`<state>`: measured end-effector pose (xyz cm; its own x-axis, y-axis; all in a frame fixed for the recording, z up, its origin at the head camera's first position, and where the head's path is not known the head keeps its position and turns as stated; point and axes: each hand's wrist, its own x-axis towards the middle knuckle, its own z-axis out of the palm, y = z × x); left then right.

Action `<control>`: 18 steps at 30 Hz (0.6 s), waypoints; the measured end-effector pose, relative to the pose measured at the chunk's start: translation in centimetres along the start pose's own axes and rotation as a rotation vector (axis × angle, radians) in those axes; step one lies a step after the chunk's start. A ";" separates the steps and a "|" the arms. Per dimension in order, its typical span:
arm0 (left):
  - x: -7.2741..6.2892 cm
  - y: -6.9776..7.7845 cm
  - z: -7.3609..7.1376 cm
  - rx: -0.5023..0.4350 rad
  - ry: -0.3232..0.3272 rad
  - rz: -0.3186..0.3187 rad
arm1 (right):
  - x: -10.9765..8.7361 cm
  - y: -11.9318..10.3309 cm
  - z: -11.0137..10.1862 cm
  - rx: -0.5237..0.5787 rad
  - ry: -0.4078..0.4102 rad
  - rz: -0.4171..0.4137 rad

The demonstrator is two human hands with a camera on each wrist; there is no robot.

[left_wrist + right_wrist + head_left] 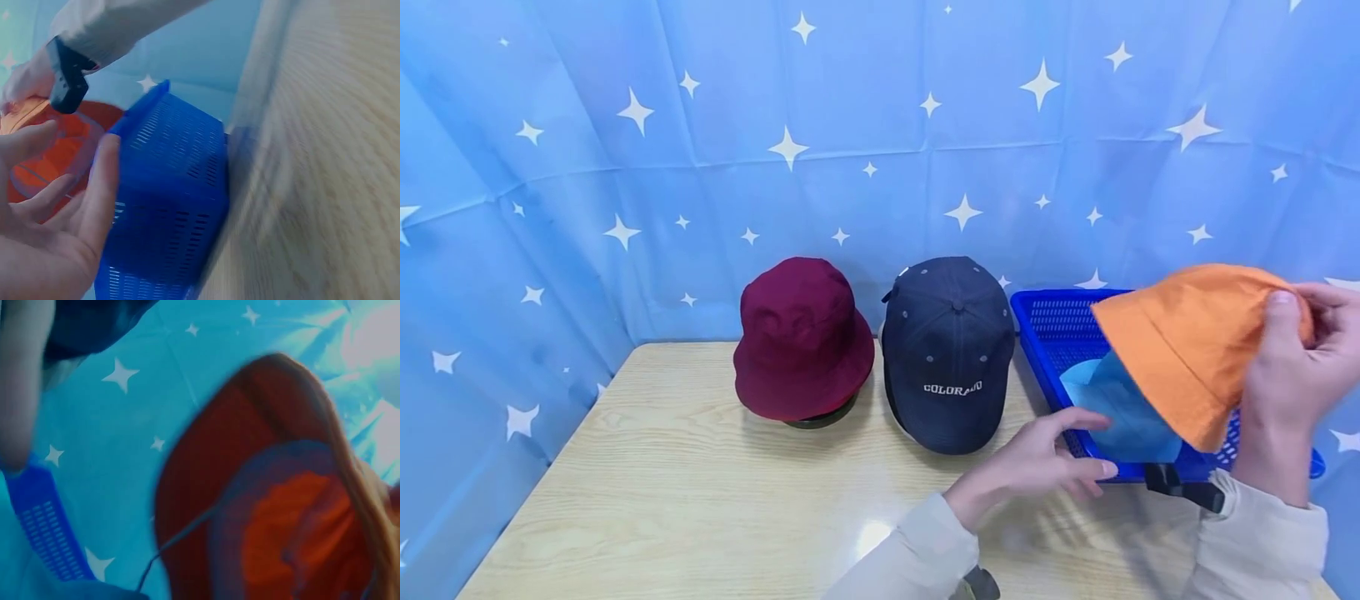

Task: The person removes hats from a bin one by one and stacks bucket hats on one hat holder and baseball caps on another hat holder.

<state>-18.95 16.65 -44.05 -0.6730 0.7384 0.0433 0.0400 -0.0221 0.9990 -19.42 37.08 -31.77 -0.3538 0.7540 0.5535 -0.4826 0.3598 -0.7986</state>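
My right hand (1300, 367) grips an orange bucket hat (1195, 333) by its crown, thumb on the near side, holding it tilted above the blue plastic basket (1052, 312). Its inside, with a grey band and a thin cord, faces the right wrist camera. A light-blue hat (1123, 412) lies in the basket, partly hidden under the orange brim. At the basket's front left rim is my left hand (1037, 454), fingers spread and holding nothing. Whether its fingertips touch the light-blue hat or the rim, I cannot tell.
Left of the basket stands a navy cap (951, 350) lettered COLORADO. A maroon bucket hat (801, 337) sits further left, with a dark base peeking out beneath. All stand on a pale wooden table (685, 492) before a blue star-patterned curtain (865, 92).
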 end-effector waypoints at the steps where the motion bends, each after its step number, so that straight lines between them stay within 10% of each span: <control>1: 0.0 0.1 -0.1 -0.088 -0.002 0.005 | -0.1 0.0 -0.1 -0.075 -0.056 -0.057; 10: 0.4 0.7 -0.4 -0.569 0.187 0.109 | -1.0 -0.1 -0.8 -0.291 -0.681 -0.280; 14: 0.5 0.3 -0.6 -0.627 0.301 0.143 | 0.1 1.0 -1.4 -0.311 -0.720 -0.131; 18: 0.7 0.2 -0.7 -0.604 0.380 0.140 | 2.1 2.7 -3.1 -0.655 -0.760 0.158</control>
<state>-19.94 16.63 -43.85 -0.9059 0.4187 0.0636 -0.1966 -0.5486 0.8126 -18.93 41.33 -33.49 -0.9014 0.3522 0.2520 0.0672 0.6886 -0.7220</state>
